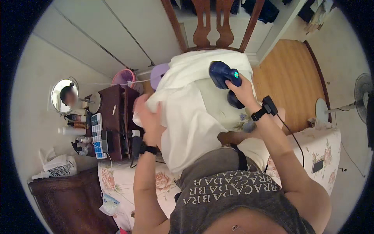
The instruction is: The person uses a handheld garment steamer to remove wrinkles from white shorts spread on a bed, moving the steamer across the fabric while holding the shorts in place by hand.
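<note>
A dark blue handheld appliance (219, 74), shaped like a garment steamer with a small green light, is in my right hand (243, 91). Its rounded head points left, over the seat of the chair. White cloth (185, 113) drapes across my lap and onto the chair seat in loose folds. At the cloth's left edge is my left hand (148, 115), somewhat blurred, with its thumb apart from the fingers. Cloth shows on both sides of this hand. A pale green floral cover (212, 97) shows beneath the cloth, under the appliance.
Ahead stands a wooden chair back (213, 23). At left, a dark dresser (113, 113) carries a round mirror (64, 95), bottles and a pill organizer (98, 136). A pink basket (124, 78) is behind it. A phone (317, 166) lies on the floral bed; a fan (363, 93) stands right.
</note>
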